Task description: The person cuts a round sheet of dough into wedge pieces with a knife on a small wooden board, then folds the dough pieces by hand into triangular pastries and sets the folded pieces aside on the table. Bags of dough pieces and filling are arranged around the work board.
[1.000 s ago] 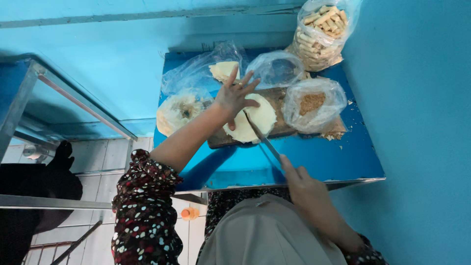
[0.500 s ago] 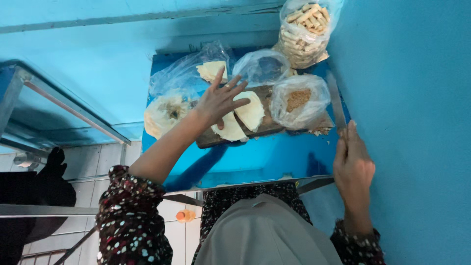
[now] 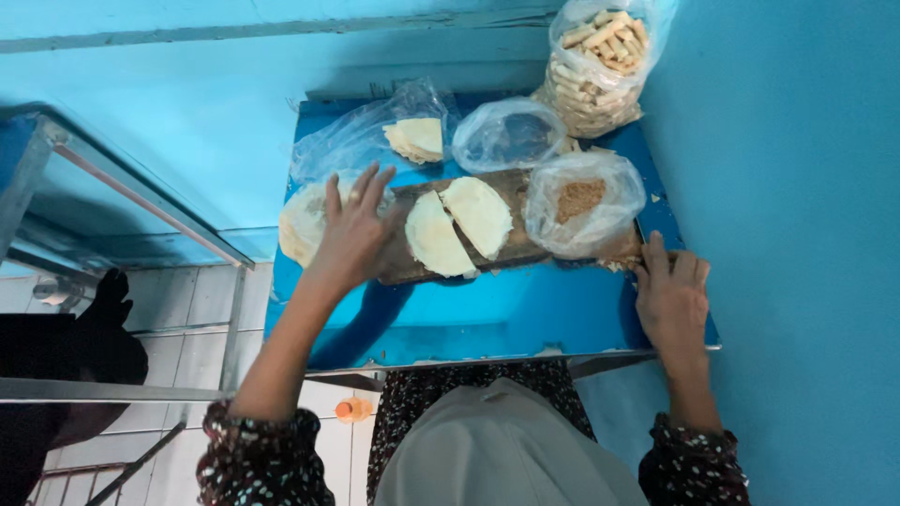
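On the wooden board (image 3: 525, 247) lie two pale half-round wrapper pieces (image 3: 436, 234) (image 3: 479, 215), side by side. My left hand (image 3: 352, 230) hovers with spread fingers over the board's left end, between the halves and a stack of round wrappers (image 3: 300, 223) in clear plastic. It holds nothing. My right hand (image 3: 671, 298) lies flat on the blue table (image 3: 487, 314) by the board's right end, with nothing visible in it.
A bag of brown crumbs (image 3: 581, 200) sits on the board's right part. Behind it are a nearly empty clear bag (image 3: 506, 133), a bag of wrapper pieces (image 3: 414, 139) and a bag of rolled sticks (image 3: 598, 66). A blue wall stands right, a glass case (image 3: 141, 211) left.
My right hand left the board with the knife, moved right and now rests flat on the table. My left hand slid left off the wrapper, which now lies in two halves.
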`<state>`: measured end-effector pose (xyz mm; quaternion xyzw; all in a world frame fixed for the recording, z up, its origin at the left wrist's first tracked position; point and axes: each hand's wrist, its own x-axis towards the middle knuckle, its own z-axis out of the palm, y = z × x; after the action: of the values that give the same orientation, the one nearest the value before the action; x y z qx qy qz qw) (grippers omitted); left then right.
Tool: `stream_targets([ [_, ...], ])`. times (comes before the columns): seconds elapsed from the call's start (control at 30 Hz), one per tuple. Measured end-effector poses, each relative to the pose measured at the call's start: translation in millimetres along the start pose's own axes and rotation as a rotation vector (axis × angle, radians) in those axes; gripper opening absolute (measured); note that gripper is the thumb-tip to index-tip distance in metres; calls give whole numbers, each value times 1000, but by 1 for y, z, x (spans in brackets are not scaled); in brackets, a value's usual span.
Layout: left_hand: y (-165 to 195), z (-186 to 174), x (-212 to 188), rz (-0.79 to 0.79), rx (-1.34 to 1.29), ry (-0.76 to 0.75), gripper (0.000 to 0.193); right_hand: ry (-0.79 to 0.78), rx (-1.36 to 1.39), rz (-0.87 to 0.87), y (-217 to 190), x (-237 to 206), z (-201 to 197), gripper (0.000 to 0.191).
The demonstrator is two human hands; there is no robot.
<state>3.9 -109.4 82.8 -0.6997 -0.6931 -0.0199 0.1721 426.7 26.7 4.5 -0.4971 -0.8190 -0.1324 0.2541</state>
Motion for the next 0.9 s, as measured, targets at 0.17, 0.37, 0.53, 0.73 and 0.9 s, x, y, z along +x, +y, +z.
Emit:
stream_targets([
  [0.17,48,21,-30,171,-318,83,84,-117,98,22,-3,2,-14,67],
  [0.37,71,64,-29,258,-137,316,57,-117,89,18,-8,9,-19,78],
  [0.53,68,71,-20,337,-148,362,47,-233,29,76,-8,14,-19,83],
  [0.73,55,68,-10,345,-290,361,42,-185,-21,47,-14,17,-25,82],
  [0.9,47,69,-3,332,-457,406,36,-72,-44,44,-28,23,-48,69],
])
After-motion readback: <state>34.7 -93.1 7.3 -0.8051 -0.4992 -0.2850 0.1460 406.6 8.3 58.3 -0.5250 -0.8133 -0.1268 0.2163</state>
